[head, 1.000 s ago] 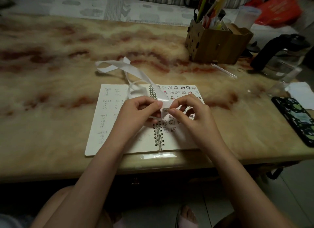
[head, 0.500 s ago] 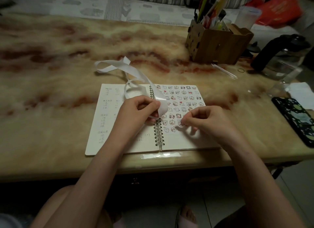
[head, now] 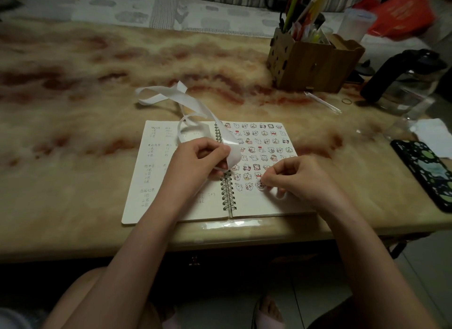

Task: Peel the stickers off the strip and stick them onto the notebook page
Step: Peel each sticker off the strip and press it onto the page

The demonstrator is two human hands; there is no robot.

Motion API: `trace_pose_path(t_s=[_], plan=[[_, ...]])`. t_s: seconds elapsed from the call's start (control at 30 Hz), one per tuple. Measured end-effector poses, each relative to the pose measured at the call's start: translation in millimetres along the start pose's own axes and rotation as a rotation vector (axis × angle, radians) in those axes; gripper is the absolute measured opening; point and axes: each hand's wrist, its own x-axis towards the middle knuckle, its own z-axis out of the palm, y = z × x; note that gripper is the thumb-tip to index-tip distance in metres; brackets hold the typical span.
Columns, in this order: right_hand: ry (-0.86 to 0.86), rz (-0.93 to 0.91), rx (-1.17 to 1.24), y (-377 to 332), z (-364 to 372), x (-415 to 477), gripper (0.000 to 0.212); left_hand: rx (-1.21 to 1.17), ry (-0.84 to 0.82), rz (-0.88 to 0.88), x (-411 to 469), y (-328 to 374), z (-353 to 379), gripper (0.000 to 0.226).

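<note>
Bare paper lies open at the near edge of the notebook [head: 156, 172], on its right-hand page [head: 266, 203]. Just above it your right hand [head: 298, 179] pinches a sticker [head: 259, 184] down into a half-filled row. Over the notebook's spiral binding [head: 227, 196] your left hand [head: 198, 162] is closed on the strip [head: 195, 105]. Full rows fill the page's upper part. Beyond the notebook, peeled backing curls on the worktop [head: 73, 157]. The job looks well advanced, though you cannot tell how many stickers remain.

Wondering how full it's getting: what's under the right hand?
The right hand pinches a sticker against the notebook page, below the rows of stickers. Anything beneath its palm is hidden.
</note>
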Motion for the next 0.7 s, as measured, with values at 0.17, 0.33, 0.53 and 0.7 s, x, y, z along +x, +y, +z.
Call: trace_pose_path(t_s=[0.17,0.33,0.53,0.7], plan=[[0.008,0.005,-0.018,1.4,0.6,0.7,0.005,0.002,0.000,0.003,-0.5,0.1,-0.1,0.012],[0.012,0.010,-0.022,0.1,1.4,-0.3,0.004,0.007,-0.002,0.002,-0.1,0.2,-0.5,0.011],[0.018,0.002,-0.033,-0.2,3.1,-0.2,0.007,0.011,-0.002,0.002,0.0,0.9,-0.1,0.010],[0.026,-0.013,-0.037,3.7,4.3,1.7,0.011,0.005,0.000,0.002,-0.2,0.7,0.0,0.011]])
